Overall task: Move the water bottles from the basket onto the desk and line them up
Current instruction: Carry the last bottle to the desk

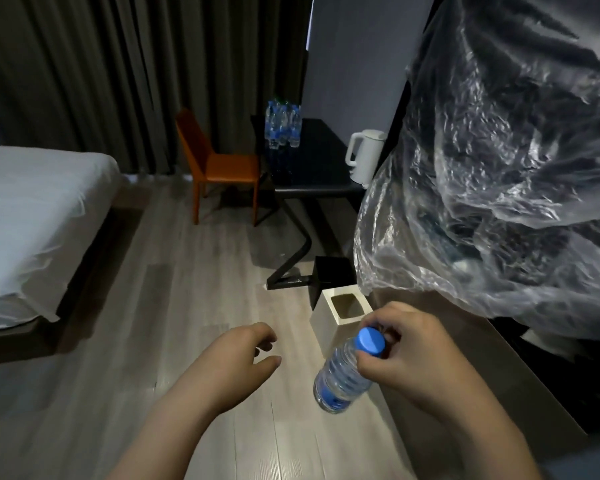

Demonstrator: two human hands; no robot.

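Note:
My right hand (pixel 416 358) grips a clear water bottle (pixel 343 375) by its blue cap, and the bottle hangs tilted over the wooden floor. My left hand (pixel 243 355) is beside it to the left, fingers loosely curled and apart, holding nothing. Far ahead stands the black desk (pixel 312 161), with several blue-labelled water bottles (pixel 283 128) grouped at its back left corner. No basket can be made out; crumpled clear plastic (pixel 499 168) fills the right side.
A white kettle (pixel 364 155) stands on the desk's right side. An orange chair (pixel 219 164) is left of the desk. A white square bin (pixel 343 313) and a black box (pixel 329 275) sit on the floor ahead. A bed (pixel 32 209) lies to the left.

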